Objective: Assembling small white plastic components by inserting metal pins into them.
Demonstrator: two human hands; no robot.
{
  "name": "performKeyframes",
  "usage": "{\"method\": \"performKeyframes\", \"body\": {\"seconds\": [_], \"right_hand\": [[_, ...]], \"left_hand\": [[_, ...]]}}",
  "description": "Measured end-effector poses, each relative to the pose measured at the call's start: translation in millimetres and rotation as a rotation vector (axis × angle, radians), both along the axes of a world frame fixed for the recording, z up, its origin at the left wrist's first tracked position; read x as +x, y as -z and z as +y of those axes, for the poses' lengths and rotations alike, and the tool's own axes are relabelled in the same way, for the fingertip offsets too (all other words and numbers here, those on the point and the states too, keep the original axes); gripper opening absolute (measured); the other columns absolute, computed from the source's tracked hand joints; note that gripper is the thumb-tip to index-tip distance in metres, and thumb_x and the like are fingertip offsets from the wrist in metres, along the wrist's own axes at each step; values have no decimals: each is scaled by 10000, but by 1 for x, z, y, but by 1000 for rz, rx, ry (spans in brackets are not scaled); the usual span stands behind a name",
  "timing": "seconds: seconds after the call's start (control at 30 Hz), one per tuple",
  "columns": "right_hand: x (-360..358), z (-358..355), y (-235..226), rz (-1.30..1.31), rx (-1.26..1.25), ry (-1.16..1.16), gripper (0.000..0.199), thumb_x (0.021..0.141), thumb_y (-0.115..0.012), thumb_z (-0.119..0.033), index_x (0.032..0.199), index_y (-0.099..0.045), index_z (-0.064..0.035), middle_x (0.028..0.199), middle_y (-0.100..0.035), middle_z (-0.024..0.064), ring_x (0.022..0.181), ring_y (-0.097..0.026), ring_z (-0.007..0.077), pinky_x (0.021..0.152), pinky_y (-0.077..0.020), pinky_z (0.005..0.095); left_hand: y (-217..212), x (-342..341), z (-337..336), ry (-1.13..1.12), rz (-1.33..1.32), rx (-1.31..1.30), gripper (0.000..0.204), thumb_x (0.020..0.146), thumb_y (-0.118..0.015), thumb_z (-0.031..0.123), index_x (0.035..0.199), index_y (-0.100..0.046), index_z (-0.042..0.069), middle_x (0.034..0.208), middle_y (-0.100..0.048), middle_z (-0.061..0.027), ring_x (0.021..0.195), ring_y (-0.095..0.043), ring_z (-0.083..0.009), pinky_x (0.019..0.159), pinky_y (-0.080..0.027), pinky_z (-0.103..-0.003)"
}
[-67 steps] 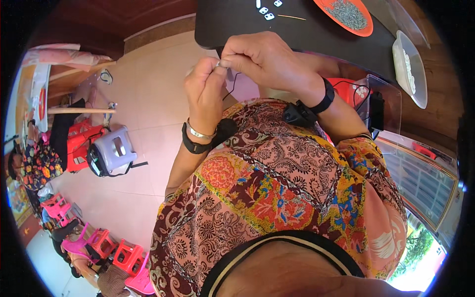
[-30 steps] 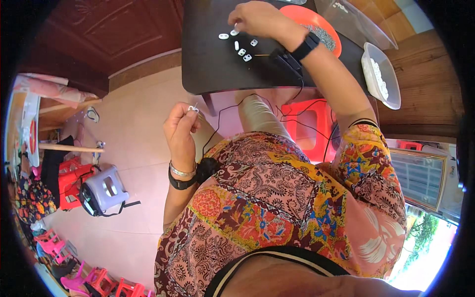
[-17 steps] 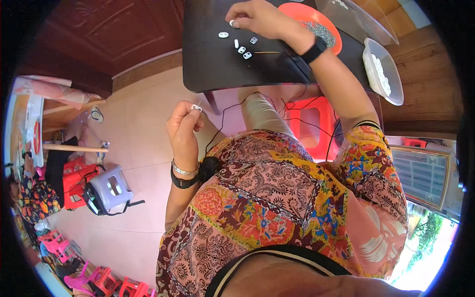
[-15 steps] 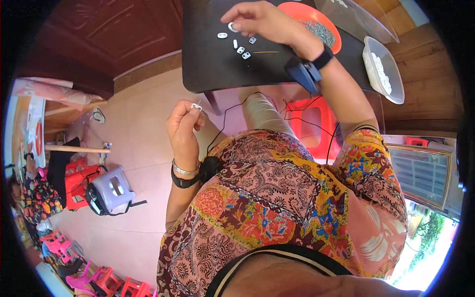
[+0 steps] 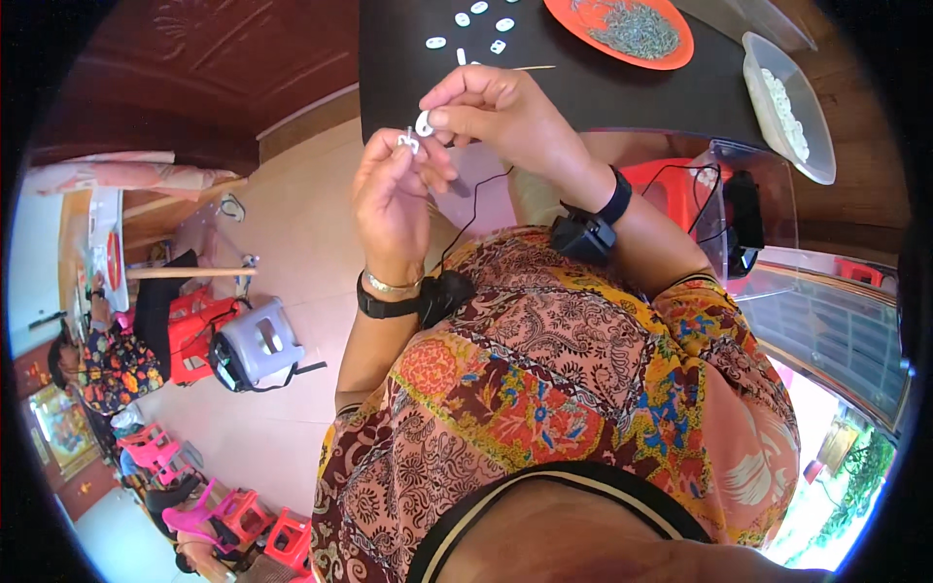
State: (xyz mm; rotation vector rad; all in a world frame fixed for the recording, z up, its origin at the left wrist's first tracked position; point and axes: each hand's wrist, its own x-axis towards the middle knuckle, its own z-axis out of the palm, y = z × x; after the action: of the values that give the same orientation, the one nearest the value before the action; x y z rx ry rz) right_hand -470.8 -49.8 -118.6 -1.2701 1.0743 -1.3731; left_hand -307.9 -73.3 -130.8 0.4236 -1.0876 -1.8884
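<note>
In front of my chest, my left hand [image 5: 391, 189] pinches a small white plastic piece [image 5: 408, 144] with curved openings and what looks like a thin metal pin standing up from it. Right beside it, my right hand [image 5: 501, 112] grips a white oval plastic cap [image 5: 424, 123] between thumb and forefinger. The two pieces are very close; whether they touch I cannot tell. Beyond my hands, several similar white oval pieces [image 5: 504, 24] lie scattered on the black table [image 5: 603, 102]. A thin wooden stick [image 5: 533, 67] rests there too, partly behind my right hand.
An orange plate [image 5: 671, 60] of small grey metal pins stands on the table. To its right is a translucent tub [image 5: 824, 160] with white pieces. A red stool [image 5: 671, 189] sits under the table. Leftward are a grey-purple stool [image 5: 258, 340] and another person [image 5: 117, 360].
My right hand has come back from the table with the white oval cap to my left hand. My left hand has risen slightly and moved right. The view has shifted.
</note>
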Motion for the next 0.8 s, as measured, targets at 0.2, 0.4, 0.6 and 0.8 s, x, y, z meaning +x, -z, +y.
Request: {"method": "performKeyframes", "body": {"seconds": [0.2, 0.4, 0.6, 0.8], "right_hand": [[5, 5, 13, 5, -75, 10, 109, 850, -616, -50, 944, -642, -1, 849, -659, 21, 770, -586, 43, 640, -471, 190], [6, 4, 21, -80, -91, -21, 105, 856, -615, -57, 940, -641, 0, 845, -654, 21, 764, -581, 42, 648, -467, 188], [10, 6, 28, 49, -185, 38, 93, 868, -589, -44, 941, -633, -6, 818, -643, 14, 750, -568, 36, 638, -456, 186], [7, 13, 18, 77, -5, -112, 122, 882, -581, -106, 955, -615, -14, 776, -612, -3, 673, -525, 23, 593, -438, 180]], "left_hand": [[8, 3, -1, 6, 59, 54, 147, 893, -467, 159, 849, -497, 21, 773, -594, -140, 641, -565, -191, 581, -429, -256], [5, 2, 0, -30, 44, 111, 137, 886, -470, 151, 844, -498, 24, 731, -577, -125, 620, -551, -190, 554, -417, -252], [6, 1, 2, -58, 13, 92, 137, 877, -476, 152, 828, -490, 25, 697, -560, -105, 591, -525, -166, 542, -403, -244], [11, 5, 4, -68, -106, -34, 136, 859, -464, 148, 805, -491, 26, 647, -546, -78, 555, -495, -125, 515, -374, -212]]}}
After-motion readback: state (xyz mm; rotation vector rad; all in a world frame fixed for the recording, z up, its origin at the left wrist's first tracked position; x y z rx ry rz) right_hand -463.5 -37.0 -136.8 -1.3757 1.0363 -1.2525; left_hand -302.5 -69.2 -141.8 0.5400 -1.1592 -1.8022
